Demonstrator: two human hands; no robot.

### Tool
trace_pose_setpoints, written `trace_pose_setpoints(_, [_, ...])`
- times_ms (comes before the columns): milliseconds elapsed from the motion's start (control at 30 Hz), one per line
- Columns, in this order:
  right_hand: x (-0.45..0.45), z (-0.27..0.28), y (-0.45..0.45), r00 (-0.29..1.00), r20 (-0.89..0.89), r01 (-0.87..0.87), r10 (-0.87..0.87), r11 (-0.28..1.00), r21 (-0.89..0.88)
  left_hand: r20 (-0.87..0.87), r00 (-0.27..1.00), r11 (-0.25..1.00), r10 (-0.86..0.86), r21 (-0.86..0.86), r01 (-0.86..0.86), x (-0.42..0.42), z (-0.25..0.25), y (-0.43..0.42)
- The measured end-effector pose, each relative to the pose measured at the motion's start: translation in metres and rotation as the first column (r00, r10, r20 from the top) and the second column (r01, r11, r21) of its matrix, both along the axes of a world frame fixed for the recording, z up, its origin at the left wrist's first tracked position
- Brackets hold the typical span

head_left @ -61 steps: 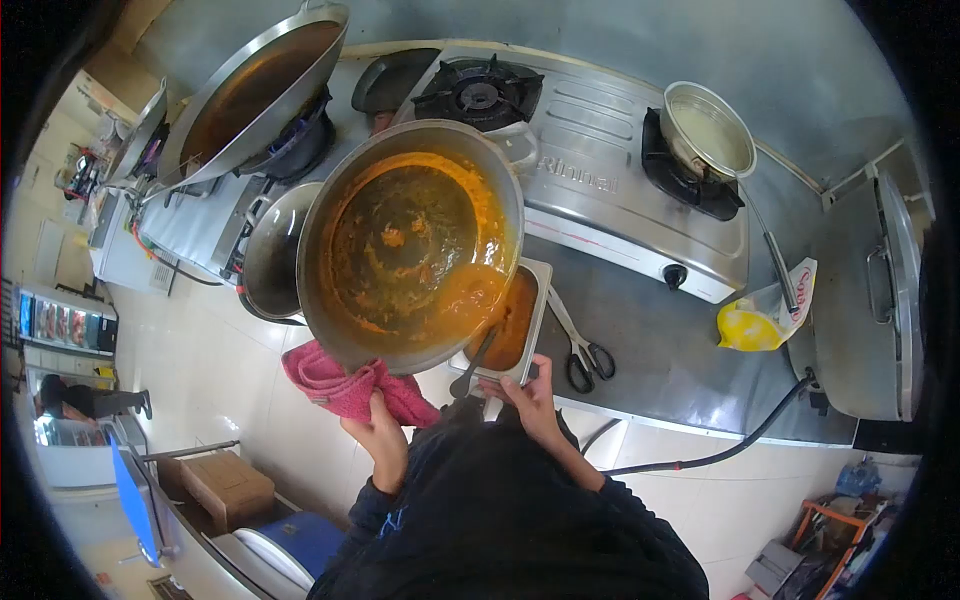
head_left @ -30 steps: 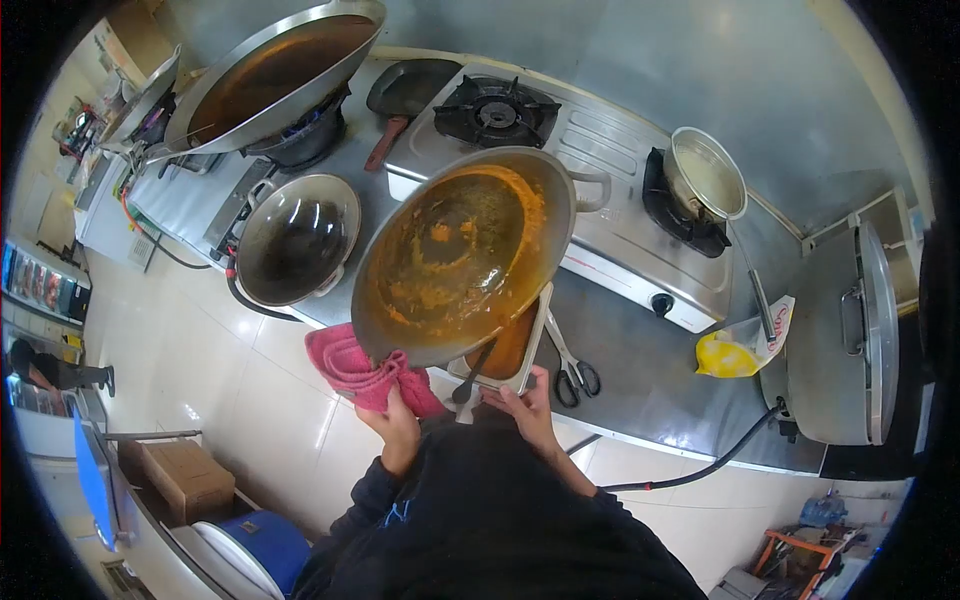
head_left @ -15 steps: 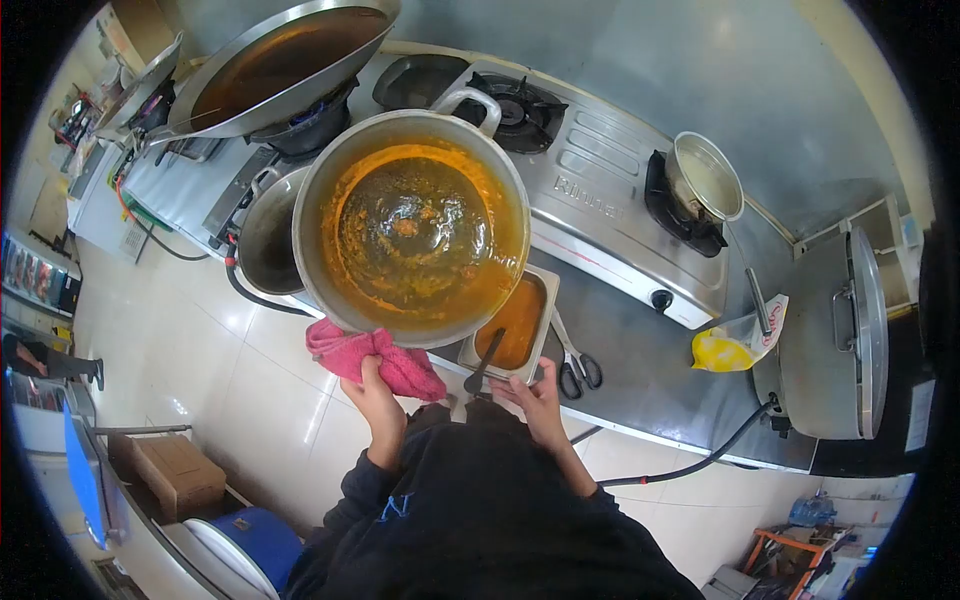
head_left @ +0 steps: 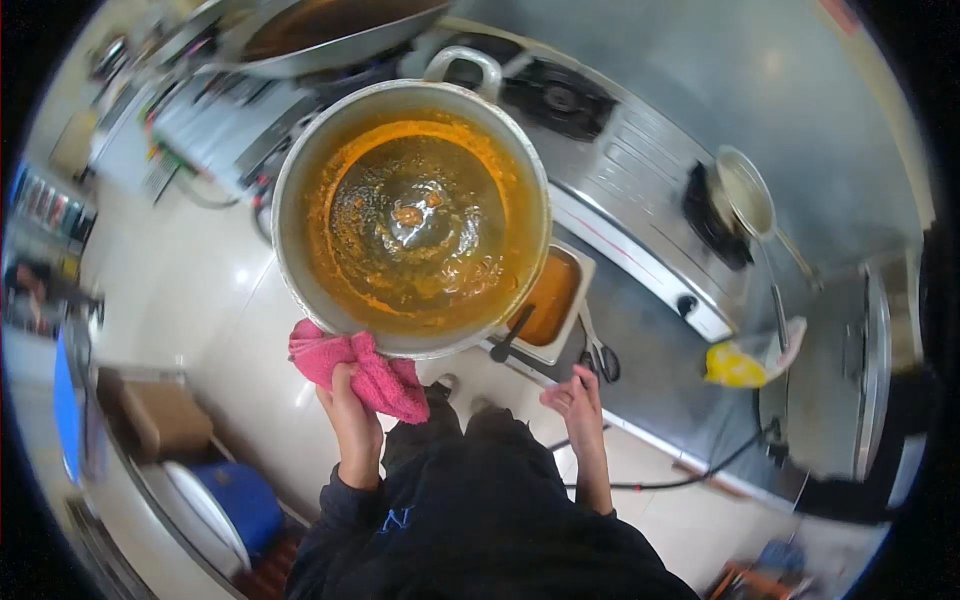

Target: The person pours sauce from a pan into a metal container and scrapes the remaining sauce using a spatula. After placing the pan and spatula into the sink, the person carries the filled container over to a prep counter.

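Observation:
Wrapped round a pink cloth [head_left: 362, 377], my left hand [head_left: 352, 420] holds the near rim of a big metal pot [head_left: 285, 225] through it. Orange sauce residue coats the pot's inside, and its far handle shows at the top. My right hand [head_left: 580, 405] is off the pot, raised near the counter edge, fingers partly spread with nothing visible in them. Just beyond it, partly under the pot, is a rectangular metal tray [head_left: 575, 320] of orange sauce, with a dark-handled utensil [head_left: 513, 335] in it. Scissors [head_left: 600, 352] lie right of the tray.
A gas stove [head_left: 640, 150] stands behind, with a small saucepan [head_left: 745, 190] on its right. A yellow and white bag [head_left: 738, 365] and a large lidded metal vessel [head_left: 825, 380] are at the right. A wok [head_left: 340, 50] sits at the upper left. Boxes stand lower left.
My right hand has come away from the sauce tray. The pot, held in the cloth, has shifted left relative to the tray and is more level than a second ago. The view has turned.

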State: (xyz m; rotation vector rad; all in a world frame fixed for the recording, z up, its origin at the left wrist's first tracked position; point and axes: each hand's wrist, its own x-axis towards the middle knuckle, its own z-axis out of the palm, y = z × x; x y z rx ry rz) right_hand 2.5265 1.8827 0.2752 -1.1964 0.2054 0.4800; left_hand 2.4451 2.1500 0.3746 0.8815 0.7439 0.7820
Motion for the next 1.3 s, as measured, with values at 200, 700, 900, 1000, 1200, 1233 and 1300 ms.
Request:
trace_pose_setpoints(200, [-0.020, -0.011, -0.014, 0.551, -0.265, -0.824, 0.791, 0.567, -0.021, 0.082, 0.920, 0.912, 0.382, -0.192, -0.362, -0.083, -0.021, -0.056])
trace_pose_setpoints(700, [-0.296, -0.032, 0.014, -0.547, -0.161, -0.833, 0.822, -0.553, 0.009, 0.075, 0.080, 0.096, 0.994, -0.246, -0.965, -0.443, 0.008, -0.321])
trace_pose_setpoints(900, [-0.546, -0.045, -0.026, -0.843, -0.228, -0.502, 0.487, -0.865, 0.010, 0.037, -0.429, -0.418, 0.902, -0.168, -0.893, -0.633, -0.012, -0.445])
trace_pose_setpoints(1000, [-0.600, -0.040, -0.024, -0.906, -0.210, -0.382, 0.368, -0.924, 0.029, 0.052, -0.557, -0.542, 0.829, -0.169, -0.823, -0.687, -0.033, -0.482])
trace_pose_setpoints(1200, [-0.800, -0.068, 0.032, -0.955, -0.210, -0.194, 0.210, -0.976, -0.095, 0.103, -0.759, -0.746, 0.643, -0.141, -0.651, -0.878, -0.055, -0.508])
trace_pose_setpoints(1233, [-0.831, -0.077, 0.045, -0.980, -0.124, -0.154, 0.158, -0.987, -0.042, 0.131, -0.758, -0.741, 0.639, -0.161, -0.652, -0.904, -0.064, -0.518])
trace_pose_setpoints(1300, [-0.913, -0.058, 0.061, -0.989, -0.094, -0.102, 0.110, -0.991, -0.087, 0.131, -0.767, -0.774, 0.628, 0.003, -0.633, -0.964, -0.062, -0.529])
